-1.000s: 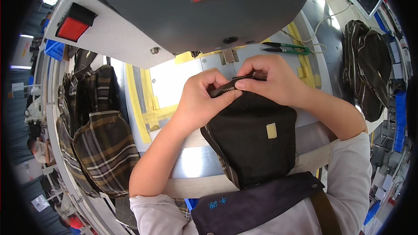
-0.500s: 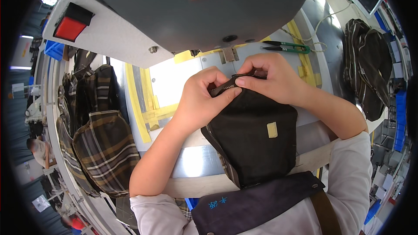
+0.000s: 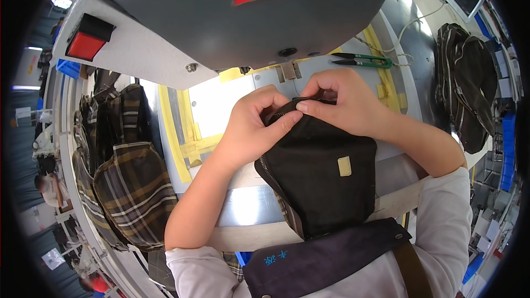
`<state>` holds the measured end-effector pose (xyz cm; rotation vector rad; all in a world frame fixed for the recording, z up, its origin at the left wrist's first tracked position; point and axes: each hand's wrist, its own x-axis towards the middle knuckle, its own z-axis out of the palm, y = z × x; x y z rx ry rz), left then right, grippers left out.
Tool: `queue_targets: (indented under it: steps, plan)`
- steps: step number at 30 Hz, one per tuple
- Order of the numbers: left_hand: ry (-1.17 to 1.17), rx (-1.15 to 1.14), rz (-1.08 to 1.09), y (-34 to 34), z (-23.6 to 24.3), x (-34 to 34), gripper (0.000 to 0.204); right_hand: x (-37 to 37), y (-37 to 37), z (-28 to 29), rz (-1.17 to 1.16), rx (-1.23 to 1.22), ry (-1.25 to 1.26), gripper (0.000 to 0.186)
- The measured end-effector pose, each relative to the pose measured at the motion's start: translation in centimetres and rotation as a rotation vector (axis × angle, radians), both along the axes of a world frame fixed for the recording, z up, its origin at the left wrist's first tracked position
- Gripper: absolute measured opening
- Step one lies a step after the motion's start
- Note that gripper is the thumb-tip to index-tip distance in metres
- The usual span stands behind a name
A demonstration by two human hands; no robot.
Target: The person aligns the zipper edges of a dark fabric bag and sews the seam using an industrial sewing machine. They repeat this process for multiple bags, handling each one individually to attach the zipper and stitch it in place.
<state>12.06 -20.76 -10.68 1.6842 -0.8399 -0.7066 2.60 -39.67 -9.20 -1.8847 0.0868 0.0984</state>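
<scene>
A black fabric bag piece [image 3: 326, 176] with a zipper along its left side and a small pale yellow patch [image 3: 344, 166] drapes over the front edge of the work plate toward me. My left hand [image 3: 260, 124] pinches its upper edge, thumb on top, where a short run of zipper teeth shows. Close beside it, my right hand [image 3: 339, 99] grips the same edge between thumb and curled fingers. Both hands are just in front of the needle area [image 3: 289, 72] of a sewing machine [image 3: 243, 22] with a dark grey head. Some fingertips are hidden under the cloth.
Green-handled thread snips [image 3: 364, 60] lie behind my right hand, near a loose cord [image 3: 406, 33]. Plaid bags [image 3: 135, 193] hang or lie at the left; a dark zippered bag [image 3: 464, 88] lies at the right. A red switch [image 3: 85, 44] sits on the machine's arm.
Both hands keep their hold on the bag's upper edge, with only a slight shift of the thumbs and cloth. The machine head appears slightly further left and up in the picture.
</scene>
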Motion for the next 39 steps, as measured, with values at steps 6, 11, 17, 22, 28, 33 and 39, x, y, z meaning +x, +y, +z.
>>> queue_targets:
  steps: [6, 11, 17, 22, 28, 33, 39]
  plan:
    - [0.008, -0.084, 0.011, 0.0, -0.2, 0.1, 0.014, -0.1, -0.2, -0.6, -0.089, 0.098, -0.053, 0.018]
    - [-0.013, -0.029, 0.060, -0.1, -0.4, -0.2, 0.013, 0.4, -0.5, -0.5, -0.062, -0.010, -0.119, 0.014]
    - [-0.438, 0.113, 0.309, -1.1, -0.5, 0.2, 0.009, 2.0, -1.2, -0.8, -0.111, -0.299, -0.009, 0.019]
    - [-0.427, 0.321, 0.347, -2.3, 0.3, 0.7, 0.011, 3.1, -1.2, -0.6, -0.079, -0.550, 0.007, 0.021]
    - [-0.520, 0.321, 0.332, -3.2, -0.6, 1.8, 0.017, 4.5, -2.3, -0.8, -0.079, -0.576, 0.007, 0.020]
    - [-0.566, 0.333, 0.348, -3.6, -1.1, 2.6, 0.022, 5.9, -3.1, -2.3, -0.101, -0.590, -0.080, 0.020]
    - [-0.598, 0.262, 0.353, -3.7, -1.6, 2.9, 0.024, 6.1, -3.2, -2.8, -0.109, -0.577, -0.144, 0.019]
